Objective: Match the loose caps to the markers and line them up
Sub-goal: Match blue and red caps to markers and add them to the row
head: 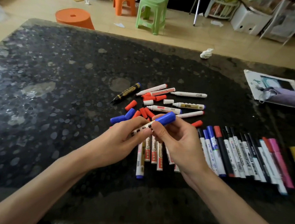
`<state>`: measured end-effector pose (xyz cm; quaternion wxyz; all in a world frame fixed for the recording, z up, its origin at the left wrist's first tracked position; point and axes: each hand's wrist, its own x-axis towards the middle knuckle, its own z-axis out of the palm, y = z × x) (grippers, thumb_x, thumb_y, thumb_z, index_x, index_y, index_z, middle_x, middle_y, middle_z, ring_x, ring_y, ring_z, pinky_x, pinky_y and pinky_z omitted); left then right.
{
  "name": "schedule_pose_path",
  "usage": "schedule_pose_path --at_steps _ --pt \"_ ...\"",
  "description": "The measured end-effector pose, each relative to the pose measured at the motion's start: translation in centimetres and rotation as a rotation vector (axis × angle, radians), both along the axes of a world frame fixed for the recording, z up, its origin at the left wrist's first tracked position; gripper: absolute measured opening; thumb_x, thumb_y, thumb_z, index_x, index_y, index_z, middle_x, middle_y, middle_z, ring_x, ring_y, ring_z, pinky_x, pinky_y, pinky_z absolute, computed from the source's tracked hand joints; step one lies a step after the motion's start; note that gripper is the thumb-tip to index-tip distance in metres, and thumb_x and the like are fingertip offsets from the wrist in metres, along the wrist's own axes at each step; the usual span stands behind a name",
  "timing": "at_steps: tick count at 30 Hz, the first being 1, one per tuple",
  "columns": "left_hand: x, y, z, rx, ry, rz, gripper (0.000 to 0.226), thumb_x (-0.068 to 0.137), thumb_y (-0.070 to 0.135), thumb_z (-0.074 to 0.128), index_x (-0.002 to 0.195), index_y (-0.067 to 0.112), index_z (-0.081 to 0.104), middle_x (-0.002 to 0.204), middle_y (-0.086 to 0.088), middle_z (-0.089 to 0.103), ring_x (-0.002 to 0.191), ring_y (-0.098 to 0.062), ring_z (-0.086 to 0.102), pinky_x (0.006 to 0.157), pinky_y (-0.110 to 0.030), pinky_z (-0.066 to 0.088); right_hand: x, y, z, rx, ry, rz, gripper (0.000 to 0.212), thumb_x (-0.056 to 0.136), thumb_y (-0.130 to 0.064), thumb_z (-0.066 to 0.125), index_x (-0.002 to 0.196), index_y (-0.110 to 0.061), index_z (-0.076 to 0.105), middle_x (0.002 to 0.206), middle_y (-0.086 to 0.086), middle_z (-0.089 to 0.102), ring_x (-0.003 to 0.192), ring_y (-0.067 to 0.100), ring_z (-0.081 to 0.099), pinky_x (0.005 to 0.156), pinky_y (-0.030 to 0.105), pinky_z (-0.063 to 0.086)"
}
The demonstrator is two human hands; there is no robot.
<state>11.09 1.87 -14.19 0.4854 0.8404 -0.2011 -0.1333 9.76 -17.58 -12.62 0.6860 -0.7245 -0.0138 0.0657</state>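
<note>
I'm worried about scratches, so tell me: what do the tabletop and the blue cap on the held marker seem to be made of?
The tabletop looks like polished dark stone, or a stone-look composite: pebble-like speckles and glossy glare. The blue cap, pinched by the right hand on the marker, looks like moulded plastic: even colour, smooth soft sheen.

Beyond the dark speckled table [57,87], beige floor [184,35] holds orange stools [124,0], a green stool [152,11], perhaps white shelving [288,20].
</note>
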Motion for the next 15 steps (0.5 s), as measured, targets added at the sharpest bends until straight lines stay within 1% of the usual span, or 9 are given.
schedule_pose_path --at_steps 1,2,3,4,6,9,12,13,15 --pt "0.1 0.0 -0.2 -0.007 0.027 -0.008 0.037 0.103 0.054 0.042 0.127 0.032 0.061 0.097 0.0 0.068 0.084 -0.018 0.066 0.074 -0.039 0.057 0.0 -0.3 0.0 0.025 0.031 -0.038 0.019 0.094 -0.027 0.073 0.111 -0.018 0.074 0.105 -0.002 0.079 0.104 0.012 0.075 0.093 0.033 0.057" --pt "0.2 0.1 -0.4 -0.011 0.037 -0.008 0.044 0.103 0.056 0.042 0.139 0.034 0.055 0.107 0.003 0.07 0.094 -0.014 0.069 0.082 -0.038 0.058 0.3 -0.9 0.0 0.05 0.061 -0.08 0.02 0.095 -0.029 0.072 0.111 -0.019 0.074 0.105 -0.001 0.079 0.103 0.013 0.075 0.094 0.034 0.057" --pt "0.3 0.2 -0.5 -0.011 0.026 0.0 0.048 0.102 0.055 0.042 0.145 0.034 0.05 0.115 0.009 0.069 0.103 -0.01 0.068 0.086 -0.033 0.058 0.5 -1.7 0.0 0.066 0.082 -0.122 0.02 0.096 -0.031 0.07 0.113 -0.019 0.073 0.105 -0.001 0.079 0.103 0.012 0.075 0.095 0.034 0.057" --pt "0.5 0.2 -0.5 -0.012 0.002 0.013 0.049 0.102 0.05 0.044 0.147 0.032 0.049 0.119 0.012 0.067 0.108 -0.007 0.067 0.087 -0.027 0.057 0.9 -2.6 -0.1 0.06 0.089 -0.161 0.021 0.097 -0.031 0.069 0.114 -0.019 0.073 0.106 -0.001 0.079 0.104 0.012 0.075 0.096 0.033 0.057" --pt "0.8 0.1 -0.5 -0.018 -0.039 0.038 0.043 0.102 0.04 0.048 0.144 0.031 0.053 0.118 0.013 0.066 0.108 -0.007 0.065 0.083 -0.021 0.054 1.7 -4.9 -0.5 -0.013 0.073 -0.217 0.023 0.1 -0.032 0.066 0.119 -0.02 0.071 0.107 -0.002 0.079 0.105 0.008 0.073 0.097 0.031 0.054" --pt "0.9 -0.2 -0.7 -0.003 -0.057 0.074 0.038 0.102 0.033 0.052 0.139 0.035 0.057 0.112 0.017 0.067 0.108 -0.005 0.065 0.084 -0.022 0.056 2.5 -8.7 -1.1 -0.312 0.033 -0.308 0.027 0.101 -0.035 0.065 0.126 -0.024 0.06 0.1 -0.008 0.077 0.095 0.002 0.071 0.091 0.029 0.054" --pt "0.7 -0.9 -0.7 0.031 -0.071 0.087 0.033 0.1 0.033 0.055 0.132 0.041 0.059 0.111 0.025 0.066 0.105 0.0 0.065 0.084 -0.019 0.055 2.2 -11.6 -1.4 -0.773 0.008 -0.333 0.034 0.098 -0.043 0.066 0.122 -0.032 0.044 0.089 -0.011 0.072 0.085 0.002 0.068 0.071 0.025 0.049" --pt "0.7 -1.0 -0.6 0.041 -0.082 0.088 0.032 0.1 0.034 0.056 0.13 0.043 0.06 0.111 0.027 0.065 0.104 0.001 0.066 0.084 -0.019 0.055 2.0 -12.1 -1.5 -0.894 0.014 -0.302 0.036 0.098 -0.045 0.066 0.122 -0.034 0.043 0.086 -0.011 0.07 0.083 0.003 0.067 0.068 0.025 0.047" --pt "0.6 -1.4 -0.6 0.064 -0.101 0.088 0.031 0.099 0.033 0.057 0.129 0.042 0.061 0.111 0.031 0.064 0.1 0.003 0.066 0.08 -0.016 0.053 1.5 -12.3 -1.5 -1.054 0.031 -0.224 0.04 0.096 -0.048 0.067 0.129 -0.034 0.047 0.083 -0.011 0.067 0.082 0.004 0.065 0.07 0.027 0.049"
